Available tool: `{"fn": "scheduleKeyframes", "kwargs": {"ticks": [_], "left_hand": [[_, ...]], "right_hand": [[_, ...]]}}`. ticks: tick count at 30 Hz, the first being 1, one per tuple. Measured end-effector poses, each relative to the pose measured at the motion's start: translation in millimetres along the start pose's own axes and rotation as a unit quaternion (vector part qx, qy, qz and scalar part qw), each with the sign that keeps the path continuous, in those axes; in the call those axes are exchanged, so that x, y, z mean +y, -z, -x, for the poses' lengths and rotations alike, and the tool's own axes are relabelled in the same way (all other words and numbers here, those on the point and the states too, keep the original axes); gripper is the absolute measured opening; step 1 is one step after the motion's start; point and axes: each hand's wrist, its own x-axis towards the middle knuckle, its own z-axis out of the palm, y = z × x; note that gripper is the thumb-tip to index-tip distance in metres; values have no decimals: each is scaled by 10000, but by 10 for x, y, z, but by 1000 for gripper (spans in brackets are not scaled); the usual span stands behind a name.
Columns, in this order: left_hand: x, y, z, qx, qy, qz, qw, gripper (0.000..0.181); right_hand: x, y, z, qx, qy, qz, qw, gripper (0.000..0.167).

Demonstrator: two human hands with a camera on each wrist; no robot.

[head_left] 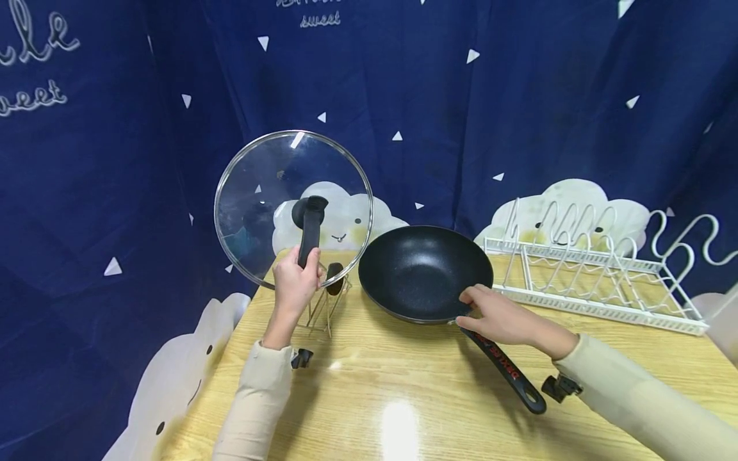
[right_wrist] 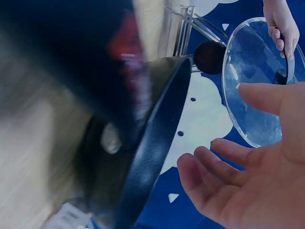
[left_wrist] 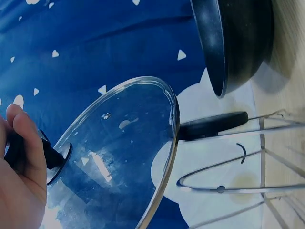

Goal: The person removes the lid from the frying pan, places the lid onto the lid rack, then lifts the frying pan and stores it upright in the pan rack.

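One glass lid (head_left: 254, 211), clear, round, with metal rim: held up near upright above the left part of the surface (head_left: 346, 397), left of the pan, its black handle (head_left: 310, 237) turned toward the person.

One left grip (head_left: 296, 282), a bare hand: fingers and thumb wrapped round the lid's handle.

One black pan (head_left: 423, 275), deep, dark inside: standing on the surface, uncovered, its long handle (head_left: 501, 358) with red lettering pointing toward the person's right.

One right grip (head_left: 501, 314), a bare hand: released, fingers loosely bent, poised above the pan's near right rim where the handle joins; in the right wrist view, palm and fingers show apart from the pan.

One small wire stand (head_left: 323, 314), gold-toned, with a dark rounded piece (head_left: 334, 280) at its top: below the lid, left of the pan. Contact between lid and dark piece: cannot be told.

One white wire rack (head_left: 599, 310): on the surface, right of the pan.

Two beige sleeves (head_left: 254, 397).

One blue curtain (head_left: 415, 83), white triangles and clouds: behind.
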Motion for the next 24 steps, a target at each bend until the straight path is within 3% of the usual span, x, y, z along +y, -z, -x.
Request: {"fn": "scheduleKeyframes", "kwargs": {"ticks": [5, 12, 20, 24], "left_hand": [[2, 68, -25, 194, -77, -14, 9998, 23], [2, 177, -49, 298, 70, 24, 9995, 25], [-50, 304, -119, 557, 143, 73, 9983, 23], [40, 370, -126, 604, 146, 33, 9981, 20]], "right_hand": [[-158, 3, -232, -91, 72, 71, 9999, 40], [-368, -34, -521, -369, 30, 67, 9993, 46], [-499, -143, -791, -321, 108, 153, 9993, 46], [-554, -235, -910, -312, 87, 210, 9993, 50]]}}
